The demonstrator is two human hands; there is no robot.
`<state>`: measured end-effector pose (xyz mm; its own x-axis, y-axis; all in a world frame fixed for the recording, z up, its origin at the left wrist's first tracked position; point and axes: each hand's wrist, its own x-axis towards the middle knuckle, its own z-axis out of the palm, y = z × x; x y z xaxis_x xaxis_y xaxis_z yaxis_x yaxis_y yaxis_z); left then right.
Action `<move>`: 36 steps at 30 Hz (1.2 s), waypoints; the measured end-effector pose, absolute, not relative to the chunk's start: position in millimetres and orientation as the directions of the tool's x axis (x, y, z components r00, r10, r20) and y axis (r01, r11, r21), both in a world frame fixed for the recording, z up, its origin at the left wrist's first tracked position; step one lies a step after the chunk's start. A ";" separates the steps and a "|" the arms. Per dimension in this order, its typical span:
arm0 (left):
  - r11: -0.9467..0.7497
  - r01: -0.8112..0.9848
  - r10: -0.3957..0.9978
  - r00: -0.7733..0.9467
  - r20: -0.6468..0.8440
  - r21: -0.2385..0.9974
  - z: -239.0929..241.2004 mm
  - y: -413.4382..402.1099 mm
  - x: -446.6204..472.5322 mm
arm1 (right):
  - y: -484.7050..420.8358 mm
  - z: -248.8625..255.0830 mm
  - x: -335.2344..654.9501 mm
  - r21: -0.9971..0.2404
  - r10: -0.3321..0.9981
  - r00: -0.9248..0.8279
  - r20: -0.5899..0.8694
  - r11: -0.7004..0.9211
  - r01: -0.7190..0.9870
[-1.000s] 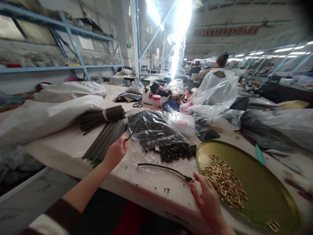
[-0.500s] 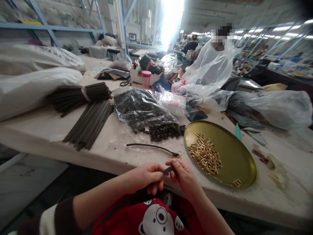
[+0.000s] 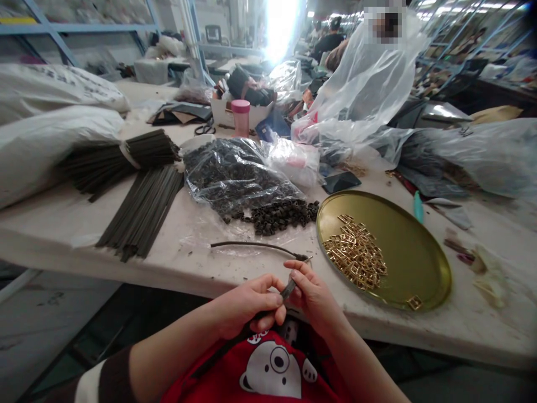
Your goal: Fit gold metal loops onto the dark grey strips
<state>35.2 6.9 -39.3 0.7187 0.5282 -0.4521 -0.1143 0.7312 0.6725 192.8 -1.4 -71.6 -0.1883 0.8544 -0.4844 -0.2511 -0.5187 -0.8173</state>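
Note:
My left hand [image 3: 247,302] and my right hand [image 3: 312,294] meet just in front of the table edge, both closed on a thin dark strap [image 3: 288,289] that runs between their fingertips. On the table just beyond them lies another dark strap [image 3: 255,245] with a small end piece. A round gold tray [image 3: 419,257] to the right holds a heap of small gold buckles [image 3: 356,254]. A pile of small dark loops [image 3: 279,214] spills from a clear plastic bag [image 3: 235,173].
Loose dark strips [image 3: 140,212] and a tied bundle [image 3: 113,159] lie at the left, with white sacks [image 3: 46,129] behind. A pink-lidded cup [image 3: 240,116], scissors [image 3: 205,129], a phone [image 3: 340,182] and plastic bags [image 3: 470,157] crowd the back. A person sits behind a clear bag [image 3: 369,78].
A second ago my left hand was at the loose strips and my right by the tray. Both have come back together at the table edge, holding one strap; the view has tipped down.

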 end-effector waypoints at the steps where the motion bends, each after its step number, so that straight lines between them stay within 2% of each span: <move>1: 0.735 -0.114 0.526 0.718 -0.456 0.668 -38.9 7.2 36.2 | -1.3 -73.0 192.3 -0.843 0.867 -0.163 -0.471 -0.497 -0.205; 3: 0.743 -0.103 0.520 0.712 -0.473 0.661 -38.6 7.2 38.0 | -1.5 -75.3 192.3 -0.925 0.924 -0.041 -0.379 -0.380 -0.024; 5: 0.744 -0.091 0.520 0.701 -0.488 0.663 -38.9 6.5 39.3 | -2.6 -75.7 194.1 -0.947 0.980 0.072 -0.188 -0.200 0.251; 7: 0.737 -0.090 0.533 0.685 -0.496 0.669 -39.4 5.3 40.2 | -4.7 -73.0 197.1 -0.883 0.999 0.035 -0.015 -0.029 0.469; 8: 0.735 -0.093 0.542 0.676 -0.500 0.672 -39.6 4.6 40.5 | -6.0 -70.5 198.7 -0.851 0.999 -0.030 0.037 0.047 0.523; 12: 0.731 -0.109 0.572 0.635 -0.519 0.673 -37.3 1.4 40.9 | -11.8 -58.1 204.1 -0.811 0.951 -0.277 0.135 0.266 0.520; 17: 0.738 -0.142 0.590 0.610 -0.529 0.660 -30.7 -3.1 40.9 | -17.8 -51.6 206.7 -0.744 0.900 -0.368 0.233 0.409 0.529; 26: 0.711 -0.177 0.626 0.601 -0.498 0.681 -30.7 -11.9 39.3 | -24.0 -51.1 201.7 -0.754 0.920 -0.320 0.227 0.374 0.540; 33: 0.681 -0.096 0.640 0.561 -0.526 0.726 -33.4 -10.6 39.5 | -16.6 -43.6 206.3 -0.653 0.879 -0.433 0.201 0.449 0.609; 36: 0.603 0.011 0.676 0.524 -0.518 0.798 -44.7 -8.7 40.0 | -13.2 -43.5 206.9 -0.622 0.861 -0.471 0.190 0.477 0.621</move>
